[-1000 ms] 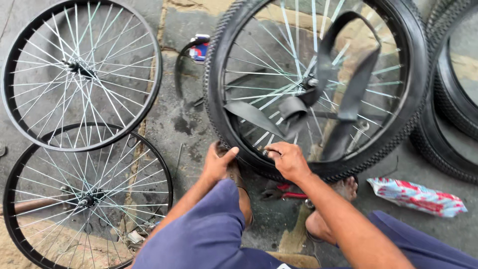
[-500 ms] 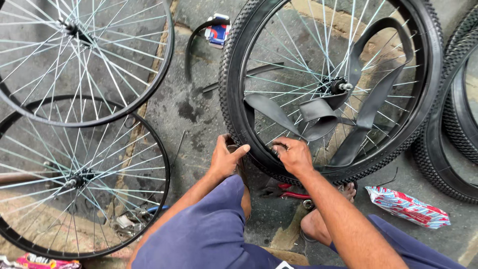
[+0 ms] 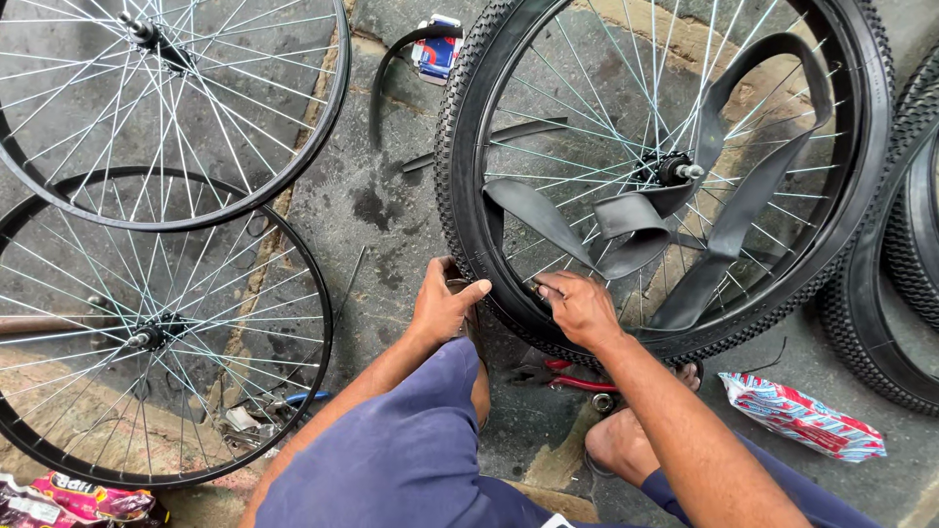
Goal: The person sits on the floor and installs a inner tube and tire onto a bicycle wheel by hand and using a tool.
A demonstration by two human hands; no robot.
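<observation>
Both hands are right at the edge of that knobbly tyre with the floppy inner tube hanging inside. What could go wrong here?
The slack inner tube could get pinched between the tyre and rim where the right hand presses. The left hand might slip off the knobbly tread. The pliers lying beside the foot could be stepped on.

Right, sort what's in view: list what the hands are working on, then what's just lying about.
In hand:
- left hand and right hand on the knobbly black tyre on its spoked wheel
- limp black inner tube draped through the spokes

Lying about:
- two bare spoked rims
- red-handled pliers
- red-and-white printed packet
- spare black tyres
</observation>
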